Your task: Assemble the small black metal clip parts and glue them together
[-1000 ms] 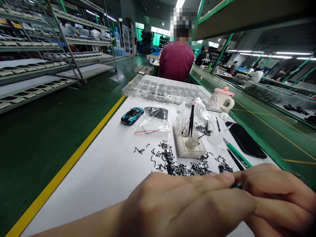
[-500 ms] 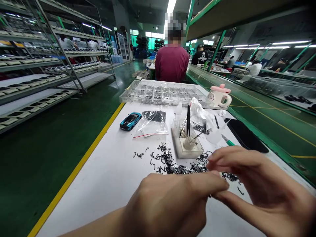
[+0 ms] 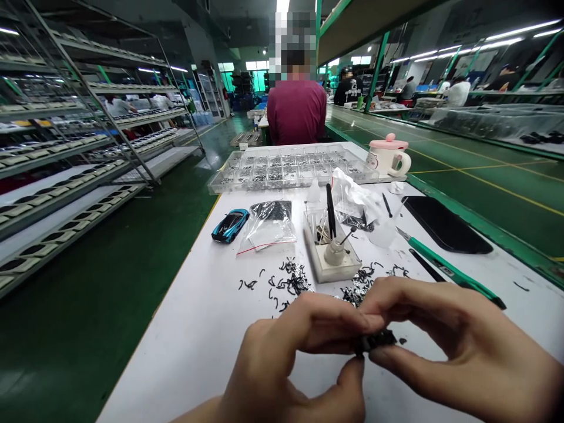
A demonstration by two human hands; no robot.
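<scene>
A small dark part (image 3: 378, 341), black and uneven, sits between the fingertips of both hands above the near part of the white table. My left hand (image 3: 277, 346) pinches its left end between thumb and fingers. On the other side my right hand (image 3: 480, 346) grips it with thumb and forefinger. Its exact kind is too small and blurred to tell. Just beyond the fingers, a pile of small curved black pieces (image 3: 296, 281) is scattered over the table, partly hidden by my hands. Behind it stands a pale holder (image 3: 337, 273) with black tweezers (image 3: 330, 211) and a small jar.
A blue toy car (image 3: 230, 225) and a clear bag (image 3: 271, 223) lie left. A green cutter (image 3: 453, 271) and a black phone-like slab (image 3: 445, 223) lie right. Farther back are a compartment tray (image 3: 282, 170) and a lidded mug (image 3: 382, 158). A person in maroon (image 3: 296, 111) sits beyond.
My hands have turned and lowered slightly, so the dark part between the fingertips now shows. The view has shifted, and the whole green cutter is now uncovered at right.
</scene>
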